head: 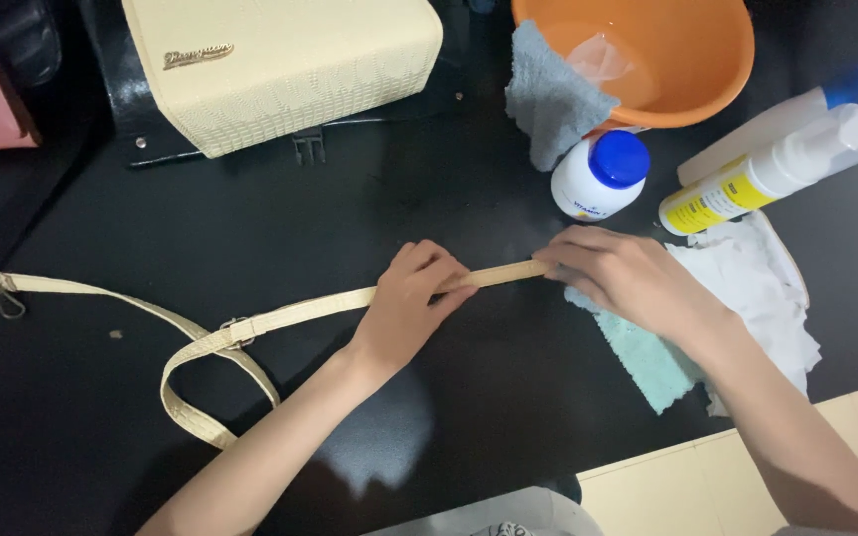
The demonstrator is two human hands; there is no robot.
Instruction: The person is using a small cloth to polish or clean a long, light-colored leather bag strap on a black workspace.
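Note:
A cream textured bag strap (290, 313) lies across the black table (250, 218), looped at the left with a metal clasp at its far left end. My left hand (409, 298) presses on the strap near its right part, fingers curled over it. Farther right, my right hand (628, 278) holds the strap's right end, resting on a light teal cloth (647, 362). A cream bag (280, 65) sits at the top left.
An orange basin (687, 60) with a grey cloth (548, 94) over its rim stands at the top right. Beside it are a white bottle with a blue cap (598, 174), a white and yellow pump bottle (767, 174) and a white rag (757, 288).

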